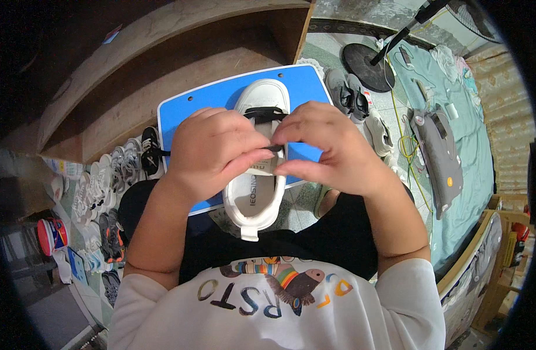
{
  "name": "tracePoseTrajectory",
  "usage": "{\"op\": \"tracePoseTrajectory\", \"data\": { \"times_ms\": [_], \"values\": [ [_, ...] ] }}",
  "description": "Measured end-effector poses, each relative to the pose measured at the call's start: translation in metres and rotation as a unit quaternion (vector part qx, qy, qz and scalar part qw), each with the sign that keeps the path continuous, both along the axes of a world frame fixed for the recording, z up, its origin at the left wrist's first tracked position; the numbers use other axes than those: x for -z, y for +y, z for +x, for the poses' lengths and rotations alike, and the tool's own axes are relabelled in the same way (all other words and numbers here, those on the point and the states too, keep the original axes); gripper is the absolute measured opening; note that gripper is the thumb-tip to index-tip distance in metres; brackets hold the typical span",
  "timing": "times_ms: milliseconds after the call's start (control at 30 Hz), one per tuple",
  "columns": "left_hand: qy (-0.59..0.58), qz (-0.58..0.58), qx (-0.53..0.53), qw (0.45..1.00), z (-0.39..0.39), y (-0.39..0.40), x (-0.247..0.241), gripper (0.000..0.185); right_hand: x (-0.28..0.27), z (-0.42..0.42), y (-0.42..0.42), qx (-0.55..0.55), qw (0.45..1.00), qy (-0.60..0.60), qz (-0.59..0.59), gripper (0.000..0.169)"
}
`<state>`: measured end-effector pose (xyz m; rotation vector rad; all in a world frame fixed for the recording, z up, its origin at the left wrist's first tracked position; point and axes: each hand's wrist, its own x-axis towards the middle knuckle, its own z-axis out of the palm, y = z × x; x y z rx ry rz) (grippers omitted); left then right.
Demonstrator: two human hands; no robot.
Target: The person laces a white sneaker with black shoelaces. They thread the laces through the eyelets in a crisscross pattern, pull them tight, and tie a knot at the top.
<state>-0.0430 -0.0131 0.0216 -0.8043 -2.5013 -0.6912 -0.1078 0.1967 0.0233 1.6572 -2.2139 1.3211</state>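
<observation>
A white sneaker (261, 94) lies on a blue board with a white edge (198, 113), its toe pointing away from me and its heel tab toward my lap. Black shoelace (264, 114) crosses the front of its lacing. Between thumb and fingers, my left hand (215, 148) pinches a length of black lace (274, 148) over the tongue. My right hand (327, 146) is at the shoe's right eyelet side, fingertips close to that lace, thumb spread below them. Both hands partly hide the eyelets.
Rows of shoes (102, 179) stand on the floor at left, including a black sneaker (150, 151) beside the board. Beyond rises a wooden cabinet (233, 52). At right are grey shoes (346, 94), a fan base (367, 68), a yellow cable (397, 113) and a green sheet (473, 144).
</observation>
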Motion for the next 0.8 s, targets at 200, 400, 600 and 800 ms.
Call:
{"op": "tracePoseTrajectory", "data": {
  "times_ms": [200,400,600,800],
  "values": [
    [0.045,0.009,-0.055,0.997,-0.008,-0.001,0.002,0.011,-0.006,-0.018,0.014,0.069,0.995,0.062,-0.021,0.014],
    [0.017,0.064,-0.069,0.995,-0.011,-0.002,0.009,0.011,-0.001,-0.018,0.024,0.084,0.993,-0.082,0.002,0.018],
    [0.002,0.027,-0.029,0.999,-0.007,0.014,0.006,0.011,0.006,0.0,0.003,0.054,0.996,-0.07,-0.008,0.026],
    [-0.011,0.088,-0.032,0.996,-0.009,0.018,0.012,0.011,0.008,-0.007,0.002,0.072,0.997,0.012,-0.015,0.011]
  ]
}}
